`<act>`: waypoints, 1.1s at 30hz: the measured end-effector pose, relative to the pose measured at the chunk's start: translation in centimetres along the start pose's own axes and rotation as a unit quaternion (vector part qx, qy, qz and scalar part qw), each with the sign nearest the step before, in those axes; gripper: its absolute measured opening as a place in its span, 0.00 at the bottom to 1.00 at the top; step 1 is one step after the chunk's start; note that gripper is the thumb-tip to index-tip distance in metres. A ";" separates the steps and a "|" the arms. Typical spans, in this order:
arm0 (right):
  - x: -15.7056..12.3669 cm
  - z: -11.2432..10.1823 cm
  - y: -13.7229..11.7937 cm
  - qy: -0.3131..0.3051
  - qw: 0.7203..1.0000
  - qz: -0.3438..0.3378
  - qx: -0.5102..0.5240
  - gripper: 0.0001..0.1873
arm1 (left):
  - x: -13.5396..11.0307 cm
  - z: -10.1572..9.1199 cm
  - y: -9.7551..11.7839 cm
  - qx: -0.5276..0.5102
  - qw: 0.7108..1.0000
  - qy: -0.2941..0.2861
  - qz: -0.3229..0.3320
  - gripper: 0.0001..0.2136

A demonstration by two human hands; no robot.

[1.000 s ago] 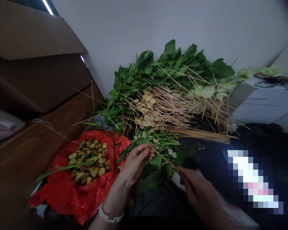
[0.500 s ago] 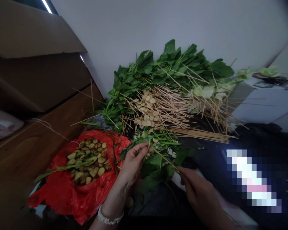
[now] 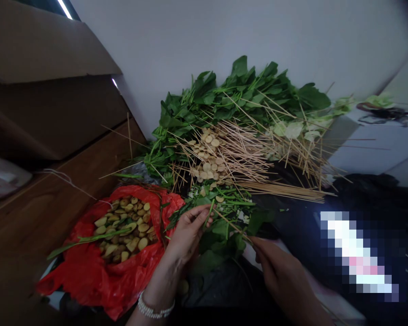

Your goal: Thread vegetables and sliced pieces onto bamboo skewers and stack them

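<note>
My left hand (image 3: 192, 226), with a white beaded bracelet at the wrist, pinches a green leafy vegetable stem (image 3: 210, 211) between thumb and fingers. Its leaves (image 3: 221, 240) appear to hang below the hand. In my right hand (image 3: 279, 267) is a thin wooden skewer (image 3: 231, 225), slanting up to the left with its far end at the stem. Whether the tip has gone into the stem I cannot tell. Just beyond the hands lie cut green stems (image 3: 234, 197) and a loose slice (image 3: 219, 199). Skewers threaded with pale round slices (image 3: 209, 170) are piled further back.
A red plastic bag (image 3: 105, 285) with cut potato-like pieces (image 3: 125, 226) stands at the left. Leafy greens (image 3: 241, 86) are heaped against the wall. Bare skewers (image 3: 285, 190) and skewered pale leaves (image 3: 294, 130) lie at the right. A cardboard box (image 3: 54, 113) stands at far left.
Almost nothing differs. Both hands keep their hold on the stem and the skewer, and the view has shifted very slightly.
</note>
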State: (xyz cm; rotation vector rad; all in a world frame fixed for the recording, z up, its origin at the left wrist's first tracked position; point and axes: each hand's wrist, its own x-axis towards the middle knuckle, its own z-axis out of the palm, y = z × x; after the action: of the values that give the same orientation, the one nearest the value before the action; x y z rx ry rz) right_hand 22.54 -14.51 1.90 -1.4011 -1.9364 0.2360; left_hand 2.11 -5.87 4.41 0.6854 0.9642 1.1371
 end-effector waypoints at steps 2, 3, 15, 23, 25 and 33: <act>-0.1 0.0 0.0 -0.003 1.000 0.005 0.003 0.18 | 0.0 0.1 0.1 -0.004 1.000 0.000 -0.006 0.16; -0.1 0.0 0.0 -0.005 1.000 0.008 0.005 0.19 | 0.0 0.1 0.1 -0.004 1.000 0.002 -0.008 0.16; -0.6 0.1 0.5 -0.031 0.999 0.011 0.007 0.20 | 0.3 -0.7 0.0 0.049 0.999 0.016 -0.016 0.14; -0.7 0.8 -0.1 -0.020 0.998 -0.004 0.053 0.18 | 0.0 -1.0 -0.2 0.030 0.998 -0.017 -0.060 0.12; -0.7 1.0 -0.1 -0.018 0.998 -0.003 0.059 0.18 | -0.1 -1.1 -0.3 0.042 0.998 -0.015 -0.053 0.12; -0.3 1.5 -0.4 -0.027 0.998 0.008 0.061 0.21 | -0.4 -1.1 -1.5 0.190 0.980 -0.063 0.002 0.08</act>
State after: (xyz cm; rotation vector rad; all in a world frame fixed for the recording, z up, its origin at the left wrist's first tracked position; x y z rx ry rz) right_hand 21.30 -14.55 0.93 -1.3417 -1.9208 0.3965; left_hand 1.70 -6.73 2.73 1.0542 1.0824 0.9065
